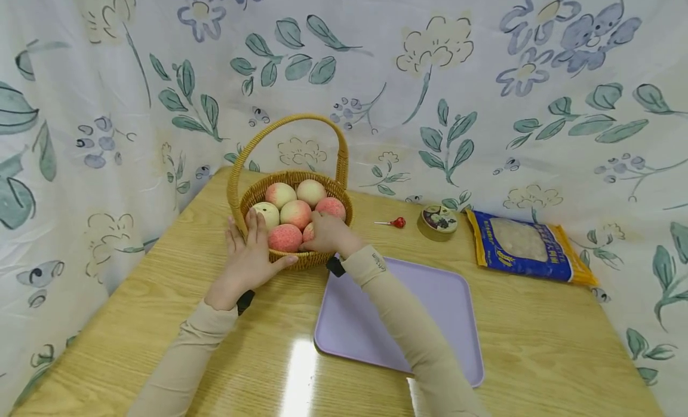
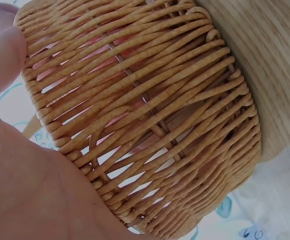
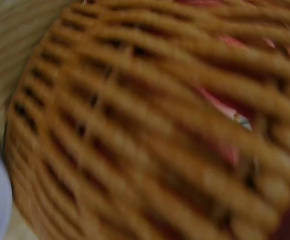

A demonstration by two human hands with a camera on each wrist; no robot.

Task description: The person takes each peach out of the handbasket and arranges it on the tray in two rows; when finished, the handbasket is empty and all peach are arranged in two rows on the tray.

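Note:
A wicker basket (image 1: 304,261) with a tall arched handle holds several pink and cream peaches (image 1: 295,214). My left hand (image 1: 248,263) rests against its near left rim, fingers straight and spread, thumb pointing along the front edge. In the left wrist view, the palm lies close to the woven wall (image 2: 150,105). Reaching over the front right rim, my right hand (image 1: 329,233) curls its fingers round a peach (image 1: 308,232) that is mostly hidden under them. The right wrist view shows only the blurred wicker side (image 3: 135,125), with red peach skin through the gaps.
A lilac tray (image 1: 430,297) lies right of the basket, under my right forearm. Beyond it are a red lollipop (image 1: 398,222), a round tin (image 1: 438,220) and a blue-and-yellow food packet (image 1: 529,247). A floral curtain (image 1: 376,76) borders the wooden table (image 1: 258,357).

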